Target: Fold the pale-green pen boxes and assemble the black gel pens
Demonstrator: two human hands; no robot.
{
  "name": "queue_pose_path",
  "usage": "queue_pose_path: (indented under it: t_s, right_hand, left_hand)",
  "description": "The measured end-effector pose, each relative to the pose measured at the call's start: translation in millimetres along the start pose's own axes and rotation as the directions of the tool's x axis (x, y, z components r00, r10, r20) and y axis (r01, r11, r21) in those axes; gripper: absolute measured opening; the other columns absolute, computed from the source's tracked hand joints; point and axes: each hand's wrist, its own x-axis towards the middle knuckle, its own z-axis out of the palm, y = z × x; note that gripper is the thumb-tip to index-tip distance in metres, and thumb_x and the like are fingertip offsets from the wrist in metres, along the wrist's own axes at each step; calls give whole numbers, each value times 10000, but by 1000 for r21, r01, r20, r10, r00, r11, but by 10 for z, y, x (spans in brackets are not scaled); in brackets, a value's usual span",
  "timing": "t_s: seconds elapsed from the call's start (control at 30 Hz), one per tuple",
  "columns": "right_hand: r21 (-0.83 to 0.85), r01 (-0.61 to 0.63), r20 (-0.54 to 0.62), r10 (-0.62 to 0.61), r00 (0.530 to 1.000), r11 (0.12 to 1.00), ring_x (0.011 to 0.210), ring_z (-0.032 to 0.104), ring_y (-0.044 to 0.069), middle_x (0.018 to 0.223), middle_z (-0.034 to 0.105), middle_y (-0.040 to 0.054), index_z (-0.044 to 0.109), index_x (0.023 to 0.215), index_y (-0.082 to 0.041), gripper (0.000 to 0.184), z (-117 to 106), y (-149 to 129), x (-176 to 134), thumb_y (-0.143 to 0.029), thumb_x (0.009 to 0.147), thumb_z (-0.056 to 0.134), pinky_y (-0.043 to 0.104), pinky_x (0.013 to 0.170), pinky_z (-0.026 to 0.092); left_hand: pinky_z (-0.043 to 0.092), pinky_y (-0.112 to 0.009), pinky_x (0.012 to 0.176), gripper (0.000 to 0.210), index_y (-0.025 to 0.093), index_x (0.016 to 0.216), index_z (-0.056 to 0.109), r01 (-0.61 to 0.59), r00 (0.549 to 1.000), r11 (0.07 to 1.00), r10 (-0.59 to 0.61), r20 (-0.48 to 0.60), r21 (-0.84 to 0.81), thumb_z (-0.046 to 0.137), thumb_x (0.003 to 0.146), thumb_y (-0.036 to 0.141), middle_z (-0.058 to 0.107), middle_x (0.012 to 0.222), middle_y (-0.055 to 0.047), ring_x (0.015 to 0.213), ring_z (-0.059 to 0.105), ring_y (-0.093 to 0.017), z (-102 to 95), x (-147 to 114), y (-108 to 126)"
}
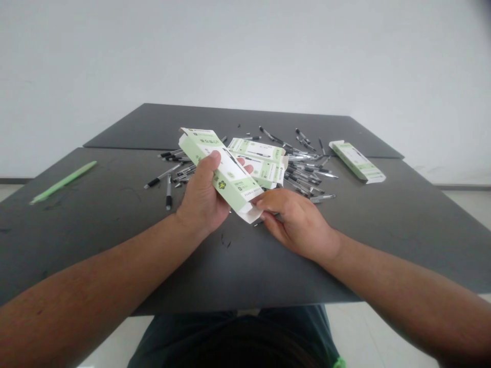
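Step in hand, as judged: attention to the near end of a carton, whose end flap stands out. The left hand [200, 198] bears the carton and the right hand [301, 222] works at the flap.

Left fingers: closed around the held carton [231, 173], thumb across its upper side, other fingertips showing past its far edge. The carton lies tilted in this grip, above the bench [387, 212], one end rising beyond the thumb, the other sloping to the right fingers.

Right fingers: drawn nearly together at the end flap [251, 212], thumb and forefinger close to its edge. Whether they pinch it or merely touch it cannot be told. A thin dark tip shows just below them; whether held or lying loose is unclear.

The next move, in this inspector's judgement, calls for a steady left grip without crushing the card, and fine fingertip control at the flap.

Beyond the fingers lie two more cartons [263, 159] amid scattered pens [307, 171]. Another carton [356, 162] rests well to the right of the right fingers; a green stick [65, 181], well left of the left.
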Motion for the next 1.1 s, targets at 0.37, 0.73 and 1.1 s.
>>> queue_pose_path:
  t_s: [0.37,0.73,1.1]
  right_hand:
    - [3,-46,1,46,999,999,1080,781,269,1266,795,97,789,1439,-341,377,-33,-84,13,-206,1094,723,408,901,679]
    - [-139,19,-235,-52,971,990,1056,774,266,1150,808,62,667,1358,-300,349,25,-26,56,-225,1058,831,483,952,664]
    - [-164,75,-148,-100,984,984,1042,759,282,1133,808,96,710,1327,-241,345,-44,-79,101,-90,1029,796,474,915,668]
  left_hand:
    - [617,-531,1112,443,248,1209,684,-41,998,999,41,36,-12,843,864,477,778,992,-53,1242,757,-364,19,-11,-18]
    - [654,-728,1063,613,314,1311,650,-85,987,985,63,145,153,827,857,686,778,1273,-131,1412,670,-502,8,-16,-40]
    - [646,-671,1108,539,278,1263,658,-6,988,997,-5,151,72,835,866,597,800,1201,-121,1370,703,-464,-14,-2,-44]
